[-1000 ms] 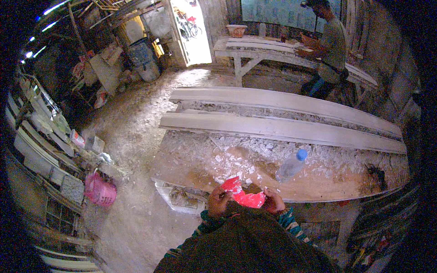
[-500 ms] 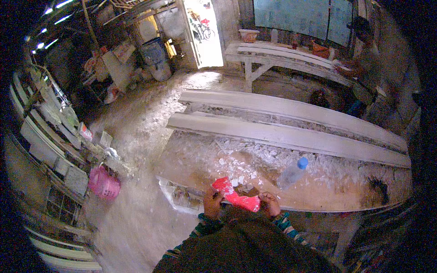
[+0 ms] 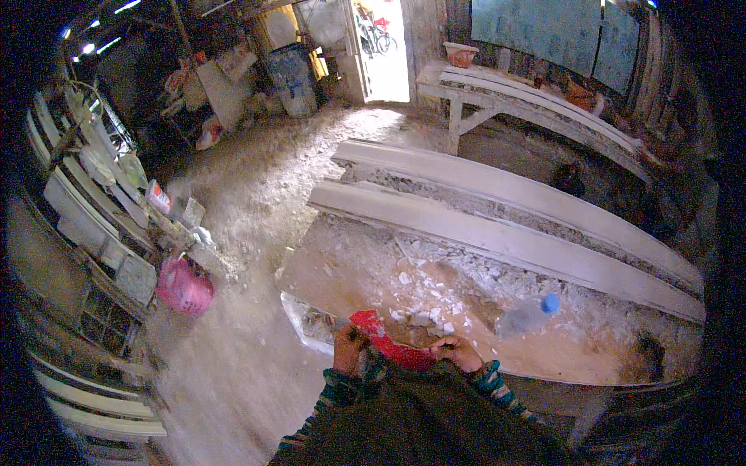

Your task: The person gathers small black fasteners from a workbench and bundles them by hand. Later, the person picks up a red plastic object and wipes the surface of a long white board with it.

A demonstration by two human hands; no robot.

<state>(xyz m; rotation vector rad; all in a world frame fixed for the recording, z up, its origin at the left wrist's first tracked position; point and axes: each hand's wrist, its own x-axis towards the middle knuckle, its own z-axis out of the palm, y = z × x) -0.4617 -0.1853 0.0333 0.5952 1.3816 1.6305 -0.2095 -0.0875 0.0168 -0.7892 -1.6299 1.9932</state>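
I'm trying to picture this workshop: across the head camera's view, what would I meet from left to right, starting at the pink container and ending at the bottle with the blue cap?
Pink container → left hand → red piece → right hand → clear bottle with a blue cap.

At six o'clock is a big piece of dark cloth, brown and almost black, over the body. The left sleeve, between six and seven o'clock, is blue-green with pale and dark stripes. The right sleeve, near five o'clock, matches (its stripes look blurry). The left hand and right hand are bare.
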